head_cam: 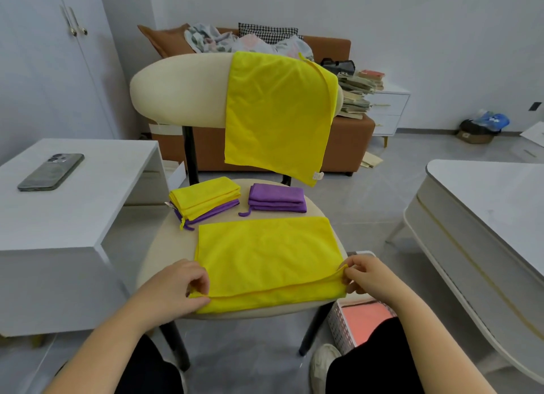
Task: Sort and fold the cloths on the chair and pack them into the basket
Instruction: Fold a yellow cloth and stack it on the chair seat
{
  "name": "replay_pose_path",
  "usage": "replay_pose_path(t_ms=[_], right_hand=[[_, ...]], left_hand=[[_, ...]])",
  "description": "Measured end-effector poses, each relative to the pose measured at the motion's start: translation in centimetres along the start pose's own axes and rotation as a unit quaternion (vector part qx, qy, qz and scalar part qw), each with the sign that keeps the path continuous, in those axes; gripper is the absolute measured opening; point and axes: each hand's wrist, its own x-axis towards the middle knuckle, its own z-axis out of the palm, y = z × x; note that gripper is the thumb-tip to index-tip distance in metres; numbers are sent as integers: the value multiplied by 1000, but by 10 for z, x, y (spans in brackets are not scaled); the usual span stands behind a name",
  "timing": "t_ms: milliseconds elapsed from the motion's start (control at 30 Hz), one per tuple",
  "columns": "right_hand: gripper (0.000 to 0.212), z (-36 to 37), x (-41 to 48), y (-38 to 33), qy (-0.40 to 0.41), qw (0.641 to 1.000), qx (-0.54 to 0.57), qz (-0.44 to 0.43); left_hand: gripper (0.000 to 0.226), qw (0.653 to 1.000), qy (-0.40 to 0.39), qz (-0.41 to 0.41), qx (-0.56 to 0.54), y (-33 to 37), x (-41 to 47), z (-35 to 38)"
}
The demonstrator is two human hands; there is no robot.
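A yellow cloth [268, 261] lies folded in half on the front of the cream chair seat [164, 255]. My left hand [182, 284] pinches its near left corner and my right hand [368, 276] pinches its near right corner. Behind it sit a folded stack of yellow cloths on purple ones [204, 201] at the left and a folded purple stack [276, 198] at the right. Another yellow cloth [276, 114] hangs open over the chair backrest [179, 90]. A white slatted basket [353, 323] with a pink inside stands on the floor at the right of the chair, partly hidden by my right arm.
A white side table [88, 193] with a phone [51, 171] stands at the left. A white low table [485, 217] stands at the right. Behind the chair is a brown sofa [347, 140] with cushions, clothes and stacked papers.
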Motion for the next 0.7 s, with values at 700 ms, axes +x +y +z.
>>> replay_pose_path(t_ms=[700], right_hand=[[13,7,-4,-18,-65,989,131,8]], left_hand=[[56,981,28,-53,186,31,22,10]])
